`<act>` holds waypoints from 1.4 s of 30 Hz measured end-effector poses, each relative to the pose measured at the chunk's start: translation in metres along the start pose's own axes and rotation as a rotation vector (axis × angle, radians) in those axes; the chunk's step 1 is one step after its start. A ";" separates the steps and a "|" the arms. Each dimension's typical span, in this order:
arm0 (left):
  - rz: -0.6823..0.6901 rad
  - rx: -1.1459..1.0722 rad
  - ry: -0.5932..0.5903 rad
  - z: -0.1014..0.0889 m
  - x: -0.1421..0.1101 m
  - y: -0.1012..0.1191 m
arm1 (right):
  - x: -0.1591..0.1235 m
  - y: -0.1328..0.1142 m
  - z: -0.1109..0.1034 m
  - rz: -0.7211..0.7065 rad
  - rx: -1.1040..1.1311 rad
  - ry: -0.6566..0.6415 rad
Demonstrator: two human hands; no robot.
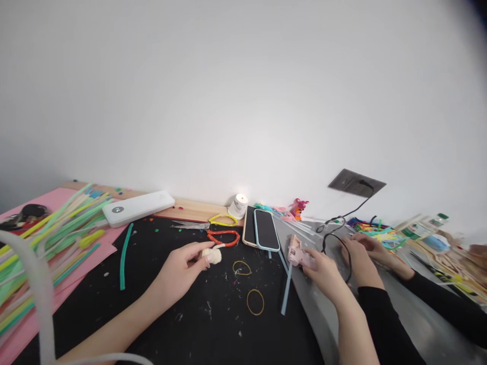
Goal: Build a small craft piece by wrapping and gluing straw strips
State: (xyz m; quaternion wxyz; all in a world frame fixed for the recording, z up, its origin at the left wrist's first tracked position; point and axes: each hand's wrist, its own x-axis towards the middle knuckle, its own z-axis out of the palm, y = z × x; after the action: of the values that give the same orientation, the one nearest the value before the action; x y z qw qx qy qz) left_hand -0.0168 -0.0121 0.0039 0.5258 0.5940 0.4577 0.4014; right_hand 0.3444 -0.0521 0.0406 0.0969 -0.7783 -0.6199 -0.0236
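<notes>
My left hand [186, 263] pinches a small cream-coloured fuzzy piece [213, 255] between thumb and fingertips, above the black mat [182, 324]. Just beyond it lie scissors with red and yellow handles [223, 238], their blades pointing left. On the right, my right hand [321, 271] is closed around the handle of a pale pink glue gun [294, 251]. A long translucent glue stick [286, 291] sticks out of the gun toward me. Two rubber bands [255, 302] lie on the mat between my hands.
Fuzzy stems [76, 233] cover pink paper at left, beside a white device [139, 208] and a teal stem [124, 258]. Phones [266, 229] and a paper cup [239, 206] stand behind. A black cord [350, 210] runs to the wall socket. Another person's hands [359, 256] work at right.
</notes>
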 end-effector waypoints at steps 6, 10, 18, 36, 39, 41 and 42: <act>0.083 0.133 -0.032 0.003 -0.004 0.003 | -0.022 -0.093 -0.013 -0.309 0.397 0.173; 0.124 0.172 -0.056 0.003 -0.004 0.002 | -0.025 -0.161 -0.002 -0.532 0.576 0.058; 0.141 0.192 -0.081 0.003 -0.005 0.005 | -0.021 -0.176 0.024 -0.605 0.748 0.108; 0.046 0.052 -0.095 0.005 -0.005 0.007 | -0.032 -0.176 0.030 -0.718 0.771 0.203; 0.037 0.030 -0.096 0.005 -0.004 0.004 | -0.033 -0.177 0.031 -0.713 0.775 0.206; 0.028 0.012 -0.099 0.005 -0.004 0.002 | -0.034 -0.177 0.032 -0.712 0.774 0.212; 0.021 0.004 -0.100 0.005 -0.004 0.001 | -0.034 -0.178 0.033 -0.712 0.772 0.214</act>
State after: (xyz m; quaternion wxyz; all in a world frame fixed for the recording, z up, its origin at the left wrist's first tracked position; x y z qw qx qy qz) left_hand -0.0127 -0.0174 0.0046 0.5426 0.6191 0.4253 0.3760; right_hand 0.1615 -0.0414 0.0245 0.4246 -0.4209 -0.7959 0.0952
